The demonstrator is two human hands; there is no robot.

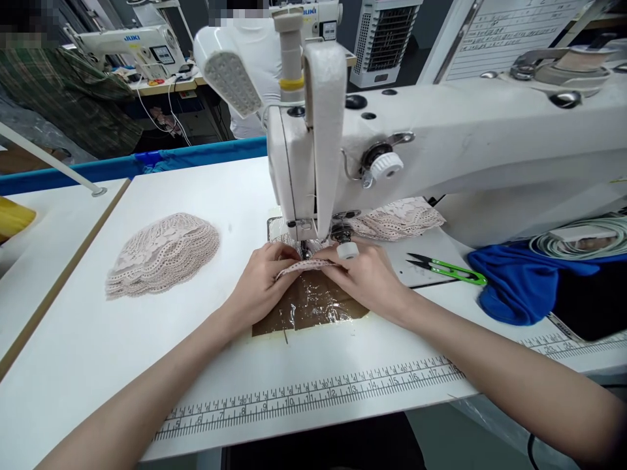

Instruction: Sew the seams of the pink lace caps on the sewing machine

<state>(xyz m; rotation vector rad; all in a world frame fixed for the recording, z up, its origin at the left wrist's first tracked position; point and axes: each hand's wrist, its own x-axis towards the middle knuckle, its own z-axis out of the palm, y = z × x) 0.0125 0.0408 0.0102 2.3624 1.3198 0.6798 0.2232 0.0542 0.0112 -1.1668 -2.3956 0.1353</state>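
At the needle of a white sewing machine (pixel 294 163), my left hand (pixel 262 281) and my right hand (pixel 375 277) hold a pink lace piece (pixel 308 264) between them. The fingers of each hand are closed on one end of it, left and right of the presser foot. Brown shiny tape (pixel 308 303) lies under the hands. A stack of pink lace pieces (pixel 164 254) rests on the table to the left. More pink lace (pixel 399 219) lies behind the machine head, to the right of the needle.
Green thread snips (pixel 453 269), a blue cloth (pixel 519 281), a dark phone (pixel 588 300) and a coiled cable (pixel 582 236) lie at the right. A printed ruler (pixel 313 395) runs along the front edge. Behind are another sewing machine (pixel 132 49) and people.
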